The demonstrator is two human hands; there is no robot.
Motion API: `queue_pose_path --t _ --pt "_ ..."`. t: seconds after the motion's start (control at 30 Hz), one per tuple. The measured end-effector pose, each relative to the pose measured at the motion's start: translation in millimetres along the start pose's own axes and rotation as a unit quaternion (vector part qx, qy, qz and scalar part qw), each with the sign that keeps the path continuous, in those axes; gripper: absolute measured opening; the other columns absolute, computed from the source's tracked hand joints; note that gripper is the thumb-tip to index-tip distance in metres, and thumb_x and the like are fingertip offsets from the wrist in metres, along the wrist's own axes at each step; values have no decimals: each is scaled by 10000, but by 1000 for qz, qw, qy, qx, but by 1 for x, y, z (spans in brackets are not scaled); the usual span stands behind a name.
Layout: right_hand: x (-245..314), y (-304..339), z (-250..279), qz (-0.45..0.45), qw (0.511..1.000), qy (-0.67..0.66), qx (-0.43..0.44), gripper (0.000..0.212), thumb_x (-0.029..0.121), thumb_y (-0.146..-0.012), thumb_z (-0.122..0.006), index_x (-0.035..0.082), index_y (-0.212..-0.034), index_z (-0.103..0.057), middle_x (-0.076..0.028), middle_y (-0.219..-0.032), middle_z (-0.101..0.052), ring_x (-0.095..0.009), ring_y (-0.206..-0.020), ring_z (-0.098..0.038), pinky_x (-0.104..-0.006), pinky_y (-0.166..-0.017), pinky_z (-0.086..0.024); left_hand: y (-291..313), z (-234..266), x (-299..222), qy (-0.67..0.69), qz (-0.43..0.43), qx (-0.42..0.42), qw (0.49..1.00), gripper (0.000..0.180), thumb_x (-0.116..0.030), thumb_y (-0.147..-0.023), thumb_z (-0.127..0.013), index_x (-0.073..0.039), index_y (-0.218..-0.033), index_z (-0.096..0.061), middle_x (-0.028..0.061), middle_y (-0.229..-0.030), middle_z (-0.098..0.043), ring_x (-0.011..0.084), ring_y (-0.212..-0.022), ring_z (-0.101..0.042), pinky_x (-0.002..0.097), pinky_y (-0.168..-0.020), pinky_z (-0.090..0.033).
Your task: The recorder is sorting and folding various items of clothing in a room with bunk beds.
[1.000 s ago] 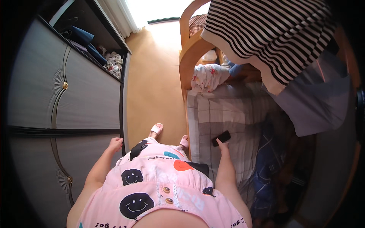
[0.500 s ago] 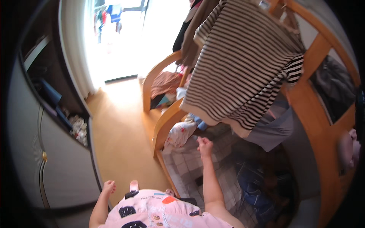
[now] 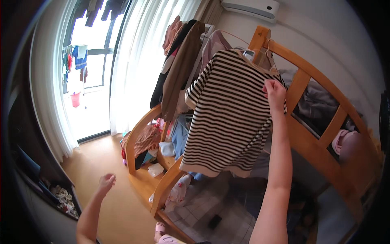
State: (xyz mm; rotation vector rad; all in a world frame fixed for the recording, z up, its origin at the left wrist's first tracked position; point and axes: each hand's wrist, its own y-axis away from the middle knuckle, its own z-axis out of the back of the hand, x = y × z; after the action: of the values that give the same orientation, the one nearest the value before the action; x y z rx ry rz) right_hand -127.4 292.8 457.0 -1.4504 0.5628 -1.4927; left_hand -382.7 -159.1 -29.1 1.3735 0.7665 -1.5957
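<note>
A black-and-cream striped short-sleeved shirt [image 3: 229, 118] hangs on a hanger from the wooden bed frame [image 3: 298, 87]. My right hand [image 3: 275, 92] is raised to the shirt's right shoulder, below the hanger hook. Its fingers are curled closed; whether they pinch the fabric is hidden. Low on the left, over the floor, my left hand [image 3: 106, 183] holds nothing, its fingers loosely bent and a little apart. Left of the striped shirt hang a mauve garment [image 3: 215, 46] and a brown garment [image 3: 180, 69].
Wooden steps or shelves [image 3: 142, 179] beside the bed hold piled clothes [image 3: 146, 138]. A checked bed surface [image 3: 199, 211] lies below the shirt. On the left stands an open cabinet [image 3: 44, 175]. White curtains [image 3: 134, 73] frame a bright glass door. An air conditioner [image 3: 252, 9] is mounted high up.
My right hand has risen from above the bed to the shirt's shoulder. My left hand has lifted forward and loosened. The view has tilted up, showing more of the wall and hanging clothes.
</note>
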Motion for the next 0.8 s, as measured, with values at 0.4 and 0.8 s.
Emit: queue_pose_path --t 0.4,0.8 --pt "-41 -184 -45 -279 858 -429 50 360 261 -855 -523 -77 -978 -502 -153 -854 -582 -221 -787 -595 -300 -680 -514 -79 -93 -229 6 -212 276 937 275 -246 -864 -563 -29 -1031 -585 -6 -852 -605 51 -739 -542 210 -644 -460" --pt "97 -132 -74 -123 882 -453 46 159 127 -898 -409 18 -831 -504 -92 -697 -595 -174 -631 -601 -272 -608 -531 -145 -61 -277 50 -306 362 879 254 -201 -876 -541 2 -1024 -576 39 -867 -610 76 -805 -549 235 -730 -456"
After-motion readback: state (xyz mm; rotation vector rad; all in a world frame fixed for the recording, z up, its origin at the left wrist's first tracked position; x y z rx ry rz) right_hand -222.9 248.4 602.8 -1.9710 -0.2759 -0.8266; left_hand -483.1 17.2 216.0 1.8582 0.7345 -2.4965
